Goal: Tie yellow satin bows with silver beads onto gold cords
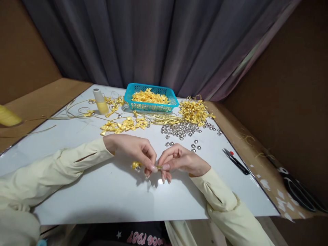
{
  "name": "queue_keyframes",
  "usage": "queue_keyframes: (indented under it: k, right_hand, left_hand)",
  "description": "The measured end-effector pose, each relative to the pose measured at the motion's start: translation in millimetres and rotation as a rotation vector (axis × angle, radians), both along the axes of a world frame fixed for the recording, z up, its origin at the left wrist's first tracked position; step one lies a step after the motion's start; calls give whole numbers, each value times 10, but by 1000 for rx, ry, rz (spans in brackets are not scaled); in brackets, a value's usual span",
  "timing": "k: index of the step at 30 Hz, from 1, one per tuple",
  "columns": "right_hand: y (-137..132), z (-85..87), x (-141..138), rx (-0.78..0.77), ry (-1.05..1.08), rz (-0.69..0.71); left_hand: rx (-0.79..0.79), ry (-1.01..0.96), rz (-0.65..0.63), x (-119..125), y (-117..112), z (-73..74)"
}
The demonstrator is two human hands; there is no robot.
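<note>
My left hand (135, 149) and my right hand (182, 159) meet fingertip to fingertip above the front of the white table. Between them a short stretch of gold cord (159, 167) shows, pinched by thumb and fingers on each side. A yellow ribbon bow (135, 164) with a silver bead (138, 167) hangs just below my left hand, apparently on the same cord; the link is hidden behind the fingers. Beyond the hands lie loose yellow bows (124, 125), a bundle of gold cords (164, 119) and many silver beads (181, 130).
A blue basket (151, 108) of yellow bows stands at the back, near a glue bottle (100, 102) and a heap of corded bows (195, 112). Thread snips (235, 162) lie right, with black-handled scissors (298, 191) farther out. A yellow spool (9, 116) sits far left.
</note>
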State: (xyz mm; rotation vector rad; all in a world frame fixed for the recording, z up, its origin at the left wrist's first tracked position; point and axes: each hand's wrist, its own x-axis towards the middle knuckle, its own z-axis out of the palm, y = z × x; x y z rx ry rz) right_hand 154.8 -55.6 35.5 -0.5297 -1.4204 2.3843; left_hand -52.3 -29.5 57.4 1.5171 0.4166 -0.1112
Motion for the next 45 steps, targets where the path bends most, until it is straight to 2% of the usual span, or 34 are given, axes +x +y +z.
queue_keyframes:
  k: [8, 17, 23, 29, 40, 45]
  right_hand:
    - [7, 30, 4, 39, -22, -39]
    - [-46, 85, 8, 196, -281, -96]
    - [-66, 115, -12, 295, -380, -125]
    - [-54, 113, -9, 335, -359, -108]
    - [-67, 161, -13, 432, -352, -261]
    - [-51, 133, -6, 445, -328, -295]
  left_hand:
    - [7, -16, 38, 15, -15, 23]
    - [167, 129, 9, -9, -15, 78]
    - [231, 162, 39, 4, -29, 142]
    - [285, 194, 43, 15, -60, 201]
    - [426, 259, 44, -43, -69, 350]
    - [406, 192, 67, -29, -68, 370]
